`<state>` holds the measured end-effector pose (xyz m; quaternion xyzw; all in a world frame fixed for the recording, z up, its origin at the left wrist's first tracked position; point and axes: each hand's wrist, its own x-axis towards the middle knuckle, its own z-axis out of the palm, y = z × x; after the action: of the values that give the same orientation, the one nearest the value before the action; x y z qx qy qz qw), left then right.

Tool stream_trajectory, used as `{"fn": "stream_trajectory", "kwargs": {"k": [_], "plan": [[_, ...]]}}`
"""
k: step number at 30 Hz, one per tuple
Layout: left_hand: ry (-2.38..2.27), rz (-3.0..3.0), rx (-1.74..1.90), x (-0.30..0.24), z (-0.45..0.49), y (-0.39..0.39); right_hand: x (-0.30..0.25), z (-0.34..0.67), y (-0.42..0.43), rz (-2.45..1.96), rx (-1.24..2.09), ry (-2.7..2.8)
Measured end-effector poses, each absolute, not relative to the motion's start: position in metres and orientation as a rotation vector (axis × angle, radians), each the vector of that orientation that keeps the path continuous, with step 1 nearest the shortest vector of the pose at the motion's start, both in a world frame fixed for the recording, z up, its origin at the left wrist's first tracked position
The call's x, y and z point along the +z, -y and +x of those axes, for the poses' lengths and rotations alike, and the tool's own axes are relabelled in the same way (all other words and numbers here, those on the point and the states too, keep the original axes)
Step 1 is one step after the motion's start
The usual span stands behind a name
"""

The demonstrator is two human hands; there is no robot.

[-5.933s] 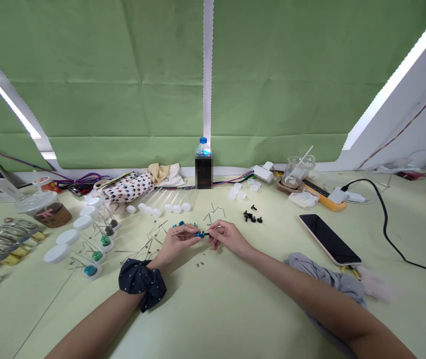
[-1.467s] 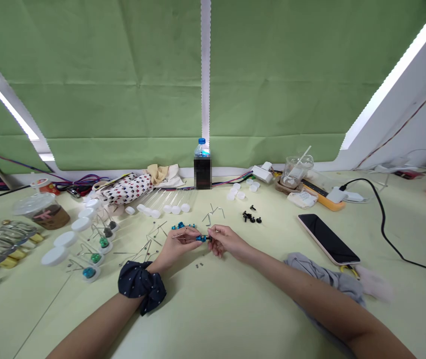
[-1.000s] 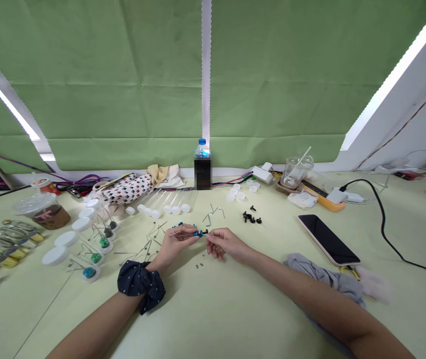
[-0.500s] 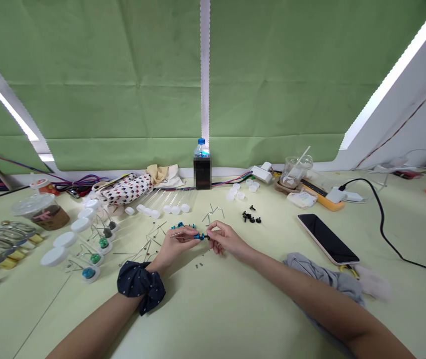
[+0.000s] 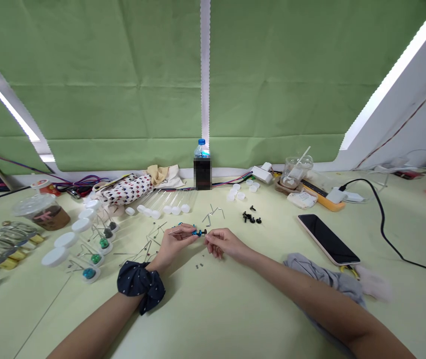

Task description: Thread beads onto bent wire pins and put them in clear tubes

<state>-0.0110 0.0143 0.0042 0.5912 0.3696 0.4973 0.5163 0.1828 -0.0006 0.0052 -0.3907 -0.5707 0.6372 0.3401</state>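
Observation:
My left hand [image 5: 177,243] pinches a small blue metal part [image 5: 197,233] between thumb and fingers. From the part's right end sticks a black thumb screw [image 5: 204,232], its round head showing. A thin metal rod crosses the fingers of this hand. My right hand [image 5: 223,243] is closed, its fingertips right beside the screw head; whether they touch it or hold anything is hidden. More blue parts [image 5: 181,225] lie behind my left hand. Several black thumb screws [image 5: 249,217] lie beyond my right hand, and bent hex keys [image 5: 213,215] are behind both hands.
Left stand flasks with coloured balls [image 5: 89,272], white lids [image 5: 55,257], a drink cup [image 5: 48,214] and racked glass vials [image 5: 11,244]. Glass tubes with white caps [image 5: 175,210] and a water bottle [image 5: 202,172] are at the back. Rightward are a phone [image 5: 328,239] and grey cloth [image 5: 321,274].
My right fingers have slipped slightly down off the screw head, which now shows more. Both hands have shifted a little; my left hand still holds the blue part.

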Motion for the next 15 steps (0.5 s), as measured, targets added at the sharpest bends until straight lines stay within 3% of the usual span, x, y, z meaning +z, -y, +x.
{"fn": "stream_trajectory", "kwargs": {"k": [15], "plan": [[-0.931,1.398,1.177,0.0048,-0.0118,-0.0141,0.0132,0.1866,0.0025,-0.922,1.535,1.499]]}}
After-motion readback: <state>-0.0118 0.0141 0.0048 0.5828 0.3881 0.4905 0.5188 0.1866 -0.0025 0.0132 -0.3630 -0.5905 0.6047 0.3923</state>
